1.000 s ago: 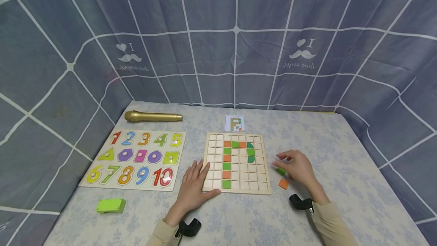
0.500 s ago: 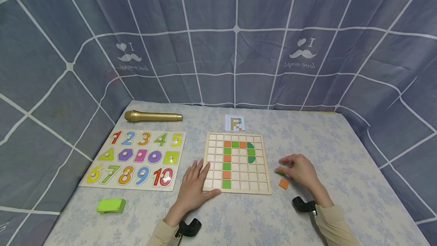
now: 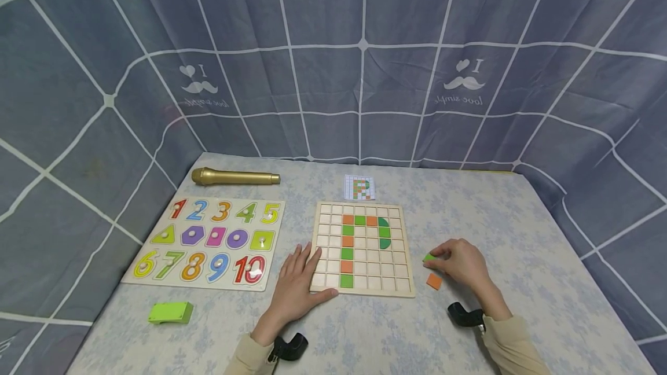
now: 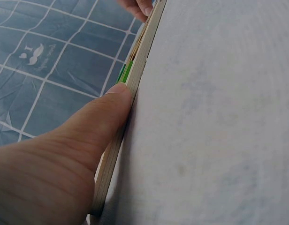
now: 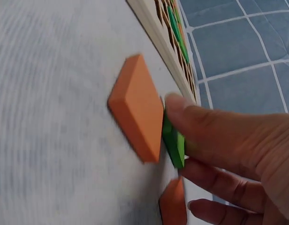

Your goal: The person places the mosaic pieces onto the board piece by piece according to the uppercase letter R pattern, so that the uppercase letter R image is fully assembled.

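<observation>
My left hand (image 3: 295, 285) lies with straight, spread fingers at the near left corner of the wooden grid board (image 3: 409, 282); its thumb (image 4: 100, 110) presses along the front edge. Green and orange square tiles and two dark green rounded ones sit in the board's cells. Right of the board, my right hand (image 3: 461, 262) pinches a green square tile (image 5: 174, 143) between thumb and fingers, low over the table. An orange tile (image 3: 434, 281) lies just in front of it. The right wrist view also shows a second orange tile (image 5: 173, 204) under the fingers, hidden in the head view.
A small pattern card (image 3: 359, 187) lies behind the board. Over on the left are a number-and-shape puzzle board (image 3: 203, 253), a gold microphone-shaped object (image 3: 235, 177) and a light green block (image 3: 170, 312). Blue-grey curtains (image 3: 333, 74) surround the cloth-covered table.
My right hand has drawn slightly right and its thumb and fingers have closed on the green tile, which now shows tilted at the fingertips. The left hand stays on the board.
</observation>
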A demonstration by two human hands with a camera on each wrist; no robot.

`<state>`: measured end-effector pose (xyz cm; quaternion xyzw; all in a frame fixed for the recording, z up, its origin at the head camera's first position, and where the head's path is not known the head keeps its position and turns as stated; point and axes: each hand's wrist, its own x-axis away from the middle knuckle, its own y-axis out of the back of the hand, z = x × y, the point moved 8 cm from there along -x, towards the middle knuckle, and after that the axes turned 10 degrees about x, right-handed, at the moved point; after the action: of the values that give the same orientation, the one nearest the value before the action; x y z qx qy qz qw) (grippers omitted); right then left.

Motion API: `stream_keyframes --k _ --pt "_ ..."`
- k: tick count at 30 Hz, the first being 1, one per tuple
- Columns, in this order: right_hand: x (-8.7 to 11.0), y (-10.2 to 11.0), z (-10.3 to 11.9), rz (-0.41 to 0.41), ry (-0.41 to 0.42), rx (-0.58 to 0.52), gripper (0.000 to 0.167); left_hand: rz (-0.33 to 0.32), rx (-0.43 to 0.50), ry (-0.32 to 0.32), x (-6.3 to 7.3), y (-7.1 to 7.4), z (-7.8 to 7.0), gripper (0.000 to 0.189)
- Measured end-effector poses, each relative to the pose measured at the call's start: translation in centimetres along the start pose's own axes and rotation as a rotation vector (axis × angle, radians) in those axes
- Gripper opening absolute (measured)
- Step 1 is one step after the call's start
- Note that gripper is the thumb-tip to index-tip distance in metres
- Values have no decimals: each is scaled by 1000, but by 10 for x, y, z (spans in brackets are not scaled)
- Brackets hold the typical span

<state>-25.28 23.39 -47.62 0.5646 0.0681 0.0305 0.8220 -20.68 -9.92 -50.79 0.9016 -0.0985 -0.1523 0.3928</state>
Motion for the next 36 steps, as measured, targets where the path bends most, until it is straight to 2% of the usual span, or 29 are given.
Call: stream_keyframes --k 7,11,15,19,23,30,36 --pt "-2 -3 10 -4 26 2 21 -1 -1 -4 0 1 -2 91" --pt "-6 -2 19 -34 43 1 19 2 -7 -5 -1 1 -2 91" --pt "-14 1 30 -58 37 -49 17 2 -11 -4 -1 1 -1 92" --pt "-25 -3 47 -42 35 -132 20 2 -1 -7 -1 1 -2 91" --pt "-37 -10 69 -26 86 -188 20 3 4 -11 -1 2 -3 90" --pt "-51 -29 104 8 219 -219 10 9 9 -4 0 1 -4 90" --pt "-57 -40 121 36 270 -227 6 10 9 3 0 1 -4 90"
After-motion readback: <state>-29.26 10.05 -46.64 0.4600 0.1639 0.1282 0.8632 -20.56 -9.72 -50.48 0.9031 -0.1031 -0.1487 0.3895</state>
